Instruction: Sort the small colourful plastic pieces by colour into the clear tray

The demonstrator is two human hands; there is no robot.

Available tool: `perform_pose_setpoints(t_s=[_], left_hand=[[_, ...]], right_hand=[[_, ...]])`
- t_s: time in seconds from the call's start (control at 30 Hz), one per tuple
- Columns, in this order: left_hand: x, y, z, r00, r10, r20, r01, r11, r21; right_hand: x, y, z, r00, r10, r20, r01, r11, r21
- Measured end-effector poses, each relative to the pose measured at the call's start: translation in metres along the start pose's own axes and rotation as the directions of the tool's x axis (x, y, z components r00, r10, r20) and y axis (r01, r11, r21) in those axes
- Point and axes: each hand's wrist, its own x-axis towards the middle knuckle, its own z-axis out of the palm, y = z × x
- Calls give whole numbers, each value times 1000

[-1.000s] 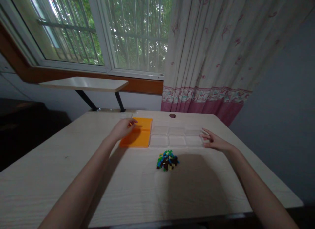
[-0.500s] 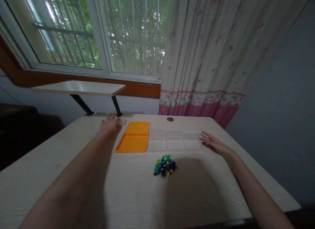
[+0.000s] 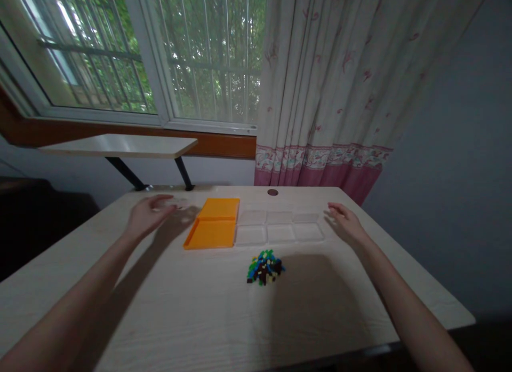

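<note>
My left hand (image 3: 149, 216) is raised at the left of the table, its fingers closed on a small clear plastic box (image 3: 178, 203) that is faint against the tabletop. To its right lies an orange tray with an opened lid (image 3: 212, 233). Several clear plastic boxes (image 3: 280, 232) with raised lids stand in a row beside the orange tray. Past the right end of that row is my right hand (image 3: 344, 218), holding nothing, fingers loosely bent and apart from the boxes. A pile of small coloured bricks (image 3: 265, 267), green, blue, black and yellow, lies in front of the boxes.
The pale wooden table (image 3: 192, 313) ends at a wall and a curtain (image 3: 320, 164). A raised white shelf (image 3: 120, 144) on black brackets stands at the back left. Near the back edge is a round brown cable hole (image 3: 272, 192).
My left hand has lifted from the back of the table and come left and nearer with the clear box. My right hand has drawn slightly away from the row. The view has shifted a little.
</note>
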Motion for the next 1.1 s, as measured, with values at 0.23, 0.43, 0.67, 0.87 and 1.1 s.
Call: perform_pose_setpoints(t_s=[0.23,0.43,0.67,0.87,1.1], left_hand=[[-82,142,37,905,399,149,-207,718,-665],[-131,172,87,891,438,118,-210,629,-748],[-147,166,89,916,398,59,-230,638,-735],[-146,165,77,885,463,45,-284,614,-736],[-140,155,89,783,515,349,170,362,-917]], right_hand=[[-44,-74,60,787,-586,196,616,766,-183],[-85,-84,110,607,-705,366,776,626,-79],[-102,-64,123,695,-643,320,712,678,-184],[-102,-66,119,750,-597,284,661,697,-280],[-78,-68,100,921,-311,236,285,949,137]])
